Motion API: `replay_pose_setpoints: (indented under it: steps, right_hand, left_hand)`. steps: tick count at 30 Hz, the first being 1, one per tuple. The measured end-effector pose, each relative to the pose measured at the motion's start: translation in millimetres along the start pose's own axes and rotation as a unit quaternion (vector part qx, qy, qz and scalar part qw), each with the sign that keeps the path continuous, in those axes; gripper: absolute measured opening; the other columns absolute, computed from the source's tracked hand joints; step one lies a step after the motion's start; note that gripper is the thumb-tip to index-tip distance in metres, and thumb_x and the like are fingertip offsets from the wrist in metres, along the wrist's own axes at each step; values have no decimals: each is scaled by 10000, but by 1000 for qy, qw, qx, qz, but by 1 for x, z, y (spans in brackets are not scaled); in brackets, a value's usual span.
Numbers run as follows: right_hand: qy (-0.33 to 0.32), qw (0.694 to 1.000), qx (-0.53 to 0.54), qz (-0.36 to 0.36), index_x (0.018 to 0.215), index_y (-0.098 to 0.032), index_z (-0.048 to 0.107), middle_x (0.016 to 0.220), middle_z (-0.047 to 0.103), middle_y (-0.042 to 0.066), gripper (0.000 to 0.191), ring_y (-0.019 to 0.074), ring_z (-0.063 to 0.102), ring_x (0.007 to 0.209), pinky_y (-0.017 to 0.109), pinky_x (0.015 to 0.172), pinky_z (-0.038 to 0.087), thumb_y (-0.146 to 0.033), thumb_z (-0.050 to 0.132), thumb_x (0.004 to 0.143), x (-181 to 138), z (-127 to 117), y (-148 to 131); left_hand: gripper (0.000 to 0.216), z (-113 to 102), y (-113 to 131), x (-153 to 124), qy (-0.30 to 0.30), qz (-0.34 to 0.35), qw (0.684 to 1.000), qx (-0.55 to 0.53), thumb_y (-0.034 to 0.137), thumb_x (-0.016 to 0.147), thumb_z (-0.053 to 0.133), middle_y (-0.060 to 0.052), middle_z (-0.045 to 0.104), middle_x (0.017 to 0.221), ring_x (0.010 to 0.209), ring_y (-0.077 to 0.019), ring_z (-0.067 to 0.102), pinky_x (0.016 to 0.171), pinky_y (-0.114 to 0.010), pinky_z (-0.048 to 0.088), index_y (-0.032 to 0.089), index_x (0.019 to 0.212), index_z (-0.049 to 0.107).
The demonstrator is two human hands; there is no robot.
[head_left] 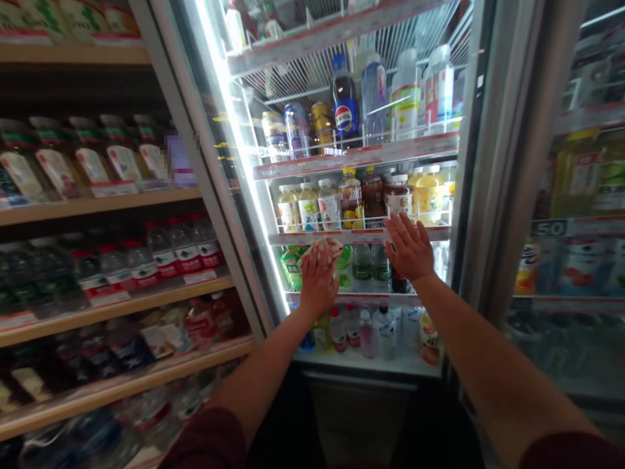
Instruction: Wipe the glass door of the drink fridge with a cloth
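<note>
My left hand (pixel 318 280) presses a crumpled, light patterned cloth (pixel 323 250) against what looks like the glass front of a lit drinks fridge (pixel 356 238). The cloth shows around its fingertips, and part of it is hidden under the fingers. Higher and to the right, my right hand (pixel 409 251) is held flat with fingers stretched, bare, against the same front. Behind the hands stand rows of bottles, among them a yellow drink bottle (pixel 430 195) just above the right hand and green-labelled bottles (pixel 291 267) left of the cloth.
Wooden shelves (pixel 117 296) packed with bottles stand on the left, close to my left arm. A metal frame (pixel 512 163) runs up the right side, with another drinks fridge (pixel 581 260) beyond it. A cola bottle (pixel 344 104) stands on an upper fridge shelf.
</note>
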State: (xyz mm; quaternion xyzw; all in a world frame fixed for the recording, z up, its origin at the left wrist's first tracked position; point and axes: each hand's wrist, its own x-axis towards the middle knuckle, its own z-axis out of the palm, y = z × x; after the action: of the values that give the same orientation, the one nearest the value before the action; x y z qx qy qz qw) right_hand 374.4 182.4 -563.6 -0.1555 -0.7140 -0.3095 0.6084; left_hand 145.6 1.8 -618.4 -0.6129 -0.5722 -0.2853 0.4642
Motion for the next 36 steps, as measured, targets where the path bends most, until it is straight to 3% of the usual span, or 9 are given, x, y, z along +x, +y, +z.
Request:
replay_pose_setpoints:
  steps: [3, 8, 11, 16, 21, 26, 29, 36]
  right_hand:
    - [11, 1000, -10, -9, 1700, -219, 331, 1641, 512, 85, 641, 230, 463, 1554, 432, 1333, 244, -282, 495, 1084, 0, 0, 0]
    - [-28, 999, 5, 15, 1701, -249, 333, 1661, 488, 75, 632, 247, 451, 1562, 464, 1333, 257, -299, 471, 1086, -2, 1, 1]
    - [-34, 999, 19, 20, 1706, -258, 318, 1670, 474, 72, 640, 248, 440, 1569, 465, 1336, 253, -307, 474, 1087, -3, 2, 2]
    - [-22, 1000, 16, 15, 1710, -257, 303, 1658, 491, 74, 650, 243, 449, 1563, 454, 1330, 254, -296, 484, 1087, -2, 1, 1]
    - [20, 1000, -6, -12, 1719, -227, 268, 1642, 513, 84, 689, 230, 462, 1555, 432, 1333, 242, -268, 510, 1076, 0, 0, 0]
    - [-18, 1000, 17, 13, 1716, -261, 281, 1655, 495, 77, 667, 247, 461, 1555, 459, 1327, 265, -286, 489, 1082, -2, 1, 1]
    - [-2, 1000, 14, 3, 1717, -253, 275, 1647, 506, 76, 675, 245, 466, 1553, 458, 1324, 271, -282, 496, 1080, -2, 1, 1]
    - [-14, 1000, 18, 13, 1713, -258, 294, 1649, 503, 82, 663, 248, 461, 1556, 473, 1323, 278, -281, 484, 1079, -2, 2, 0]
  left_hand:
    - [678, -5, -10, 10, 23, 13, 1000, 3, 161, 972, 608, -105, 325, 1759, 1685, -318, 93, 1357, -575, 195, 233, 1631, 467]
    - [666, -8, -26, 24, 62, -46, 997, 8, 204, 1009, 569, -135, 241, 1785, 1682, -342, 93, 1335, -612, 233, 213, 1658, 419]
    - [671, -5, -18, 15, 47, -50, 998, 13, 210, 996, 584, -141, 239, 1784, 1682, -352, 85, 1330, -629, 228, 206, 1649, 431]
    - [623, -4, 0, -5, -17, -1, 1000, 6, 188, 973, 603, -124, 374, 1734, 1673, -352, 147, 1322, -620, 248, 203, 1592, 525]
    - [570, -12, -7, 4, -6, 18, 1000, 16, 195, 985, 586, -85, 460, 1689, 1637, -329, 277, 1296, -535, 326, 240, 1553, 591]
    - [532, -14, -16, 15, 24, -29, 999, 17, 219, 1017, 549, -103, 455, 1690, 1625, -341, 303, 1265, -539, 366, 236, 1547, 594]
    - [567, -11, -10, 11, 31, -35, 999, 15, 204, 1006, 559, -115, 429, 1705, 1643, -345, 255, 1281, -560, 340, 221, 1572, 558]
    - [602, -9, 2, 6, -27, 22, 999, 4, 189, 981, 583, -85, 399, 1726, 1655, -325, 232, 1323, -572, 280, 244, 1579, 544]
